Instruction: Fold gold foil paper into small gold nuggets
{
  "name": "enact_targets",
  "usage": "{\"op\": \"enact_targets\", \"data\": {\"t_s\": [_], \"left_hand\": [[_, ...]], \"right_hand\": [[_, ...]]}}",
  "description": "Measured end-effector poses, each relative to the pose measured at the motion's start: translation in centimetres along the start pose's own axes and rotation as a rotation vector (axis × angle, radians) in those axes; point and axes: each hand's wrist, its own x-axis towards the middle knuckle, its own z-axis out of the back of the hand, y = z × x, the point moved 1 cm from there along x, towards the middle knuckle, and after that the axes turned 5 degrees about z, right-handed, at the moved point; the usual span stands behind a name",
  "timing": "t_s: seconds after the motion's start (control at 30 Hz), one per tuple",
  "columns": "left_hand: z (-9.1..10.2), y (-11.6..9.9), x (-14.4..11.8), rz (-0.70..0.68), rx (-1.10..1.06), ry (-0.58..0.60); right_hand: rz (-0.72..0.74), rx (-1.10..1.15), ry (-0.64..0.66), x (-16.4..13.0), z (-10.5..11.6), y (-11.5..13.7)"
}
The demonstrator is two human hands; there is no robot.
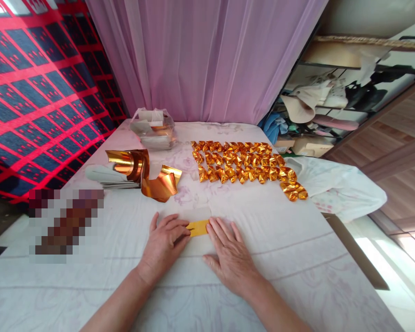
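A folded strip of gold foil paper lies flat on the table in front of me. My left hand has thumb and index finger closed at the strip's left end, with the little finger raised. The stretched fingers of my right hand lie flat on the strip's right end, its thumb held apart. Just behind the strip is a pale, thin sheet, partly covered by my left fingers. Farther back, folded gold foil pieces sit in rows. Loose gold foil sheets curl at the left.
A stack of pale paper lies beside the loose foil. Behind it stands a clear plastic bag with papers inside. A white plastic bag hangs at the table's right edge. Purple curtains close the back; shelves stand right.
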Motion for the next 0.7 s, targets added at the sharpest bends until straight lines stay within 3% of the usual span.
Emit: {"op": "enact_targets", "data": {"t_s": [0.17, 0.43, 0.7], "left_hand": [[0.0, 0.5, -0.1, -0.058, -0.023, 0.032], [0.6, -0.7, 0.0, -0.129, 0.027, -0.016], [0.6, -1.0, 0.2, -0.15, 0.054, -0.05]], "right_hand": [[-0.04, -0.047, -0.065, 0.1, -0.2, -0.1], [-0.071, -0.036, -0.181, 0.8, -0.1, 0.0], [0.052, -0.013, -0.274, 2.1, 1.1, 1.1]]}}
